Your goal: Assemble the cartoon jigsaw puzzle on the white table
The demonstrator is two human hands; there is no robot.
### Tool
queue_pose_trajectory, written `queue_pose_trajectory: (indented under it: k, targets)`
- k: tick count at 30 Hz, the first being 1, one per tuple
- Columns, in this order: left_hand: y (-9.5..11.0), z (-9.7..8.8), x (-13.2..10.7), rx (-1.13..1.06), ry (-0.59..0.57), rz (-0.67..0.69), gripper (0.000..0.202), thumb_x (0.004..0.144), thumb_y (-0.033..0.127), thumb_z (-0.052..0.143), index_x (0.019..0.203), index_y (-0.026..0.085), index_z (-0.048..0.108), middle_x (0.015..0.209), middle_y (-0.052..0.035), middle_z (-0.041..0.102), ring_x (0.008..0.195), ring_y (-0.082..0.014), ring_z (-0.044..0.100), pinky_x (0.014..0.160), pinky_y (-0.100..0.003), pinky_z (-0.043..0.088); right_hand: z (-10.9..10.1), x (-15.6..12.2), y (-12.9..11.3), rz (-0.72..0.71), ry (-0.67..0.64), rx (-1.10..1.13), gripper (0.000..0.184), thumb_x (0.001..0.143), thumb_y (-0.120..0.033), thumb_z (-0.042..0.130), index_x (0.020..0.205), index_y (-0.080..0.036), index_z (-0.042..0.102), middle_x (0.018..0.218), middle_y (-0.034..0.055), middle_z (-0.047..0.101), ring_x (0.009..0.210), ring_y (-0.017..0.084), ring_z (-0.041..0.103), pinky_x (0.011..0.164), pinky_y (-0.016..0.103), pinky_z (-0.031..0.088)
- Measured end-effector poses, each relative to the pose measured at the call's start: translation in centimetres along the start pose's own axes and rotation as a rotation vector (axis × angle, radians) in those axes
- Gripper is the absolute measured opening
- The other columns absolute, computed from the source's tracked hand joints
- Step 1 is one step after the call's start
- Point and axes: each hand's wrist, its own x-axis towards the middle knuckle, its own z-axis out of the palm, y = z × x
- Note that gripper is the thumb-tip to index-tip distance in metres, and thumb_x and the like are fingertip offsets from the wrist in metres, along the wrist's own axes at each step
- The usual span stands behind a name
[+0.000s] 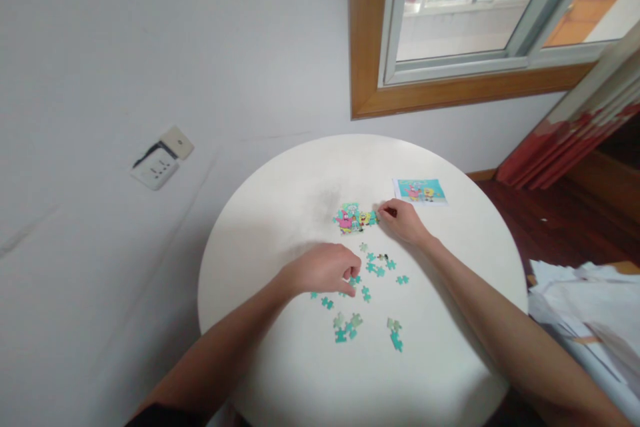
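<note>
A partly joined jigsaw puzzle [350,220] lies near the middle of the white table, with a pink starfish and a yellow sponge figure on it. At its right edge, my right hand [404,220] pinches a small teal puzzle piece [378,216]. My left hand [325,268] hovers over or rests among the loose teal pieces; its fingers are curled and the thumb stands apart from them. Several loose puzzle pieces [380,271] are spread between the hands. Closer to me lie a small cluster of pieces [345,328] and a few joined ones [395,335].
A printed reference picture [421,191] lies behind my right hand on the round white table [270,213]. The wall with a socket [156,167] is to the left, a window [460,13] ahead. Stacked papers [585,313] and a red curtain [565,140] are at the right.
</note>
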Motion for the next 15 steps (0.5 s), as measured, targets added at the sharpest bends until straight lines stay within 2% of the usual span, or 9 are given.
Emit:
queue_pose_trajectory:
  k: [5,15]
  targets:
    - [0.6,0.9,0.4,0.112,-0.008,0.000,0.019,0.076,0.033,0.077,0.084,0.022,0.063,0.085,0.0008,0.067,0.080,-0.0186,0.063,0.062,-0.027,0.036,-0.1,0.0,0.0,0.009,-0.004,-0.007,0.017,0.083,-0.021,0.055,0.081,-0.016,0.071,0.078,0.0052,0.071,0.068,0.016,0.058,0.066,0.027,0.042]
    - [0.6,1.3,0.5,0.077,-0.059,0.088,0.006,0.079,0.016,0.064,0.080,0.022,0.062,0.088,0.0002,0.067,0.078,-0.0165,0.060,0.066,-0.027,0.039,-0.2,0.0,-0.2,0.001,-0.003,-0.021,0.018,0.084,-0.022,0.055,0.081,-0.016,0.072,0.078,0.0049,0.071,0.068,0.016,0.058,0.066,0.026,0.040]
